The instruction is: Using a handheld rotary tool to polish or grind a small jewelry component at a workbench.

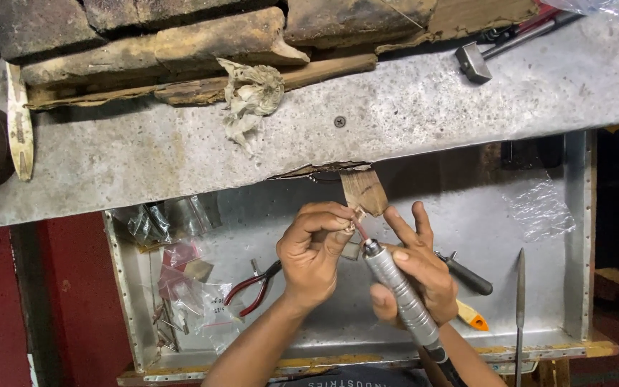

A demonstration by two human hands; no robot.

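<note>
Left hand (313, 254) pinches a tiny workpiece (357, 213) (fingertips closed); right hand (413, 269) grips a rotary tool (399, 290); clear plastic bags (188, 276) lie left.

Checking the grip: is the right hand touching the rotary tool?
Touching. The head view shows the right hand wrapped around the rotary tool, fingers pressed on its metal barrel.

You have a pitted grey metal bench (424, 115) carrying wood scraps (202, 89) at 11 o'clock, crumpled rag (252, 97) at 12, hammer (478, 61) at 1.
</note>
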